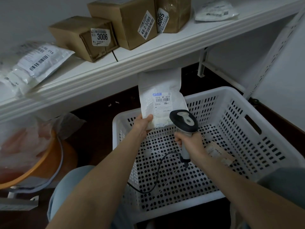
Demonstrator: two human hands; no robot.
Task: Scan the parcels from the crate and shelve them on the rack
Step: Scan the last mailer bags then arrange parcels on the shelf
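Observation:
My left hand [143,125] grips the lower corner of a white bag parcel [160,95] and holds it upright above the far rim of the white perforated crate [231,113]. The parcel's barcode label faces me. My right hand [189,142] is closed around the handle of a grey and black barcode scanner [184,120], whose head sits just below the label. A black cable runs from the scanner into the crate. One brown parcel [217,152] lies on the crate floor at the right, partly hidden by my right wrist.
A white rack shelf [148,52] runs above the crate and carries three cardboard boxes [85,37] and white bag parcels at the left [33,63] and right [214,11]. An orange bin [41,159] with a plastic bag stands at the left on the dark floor.

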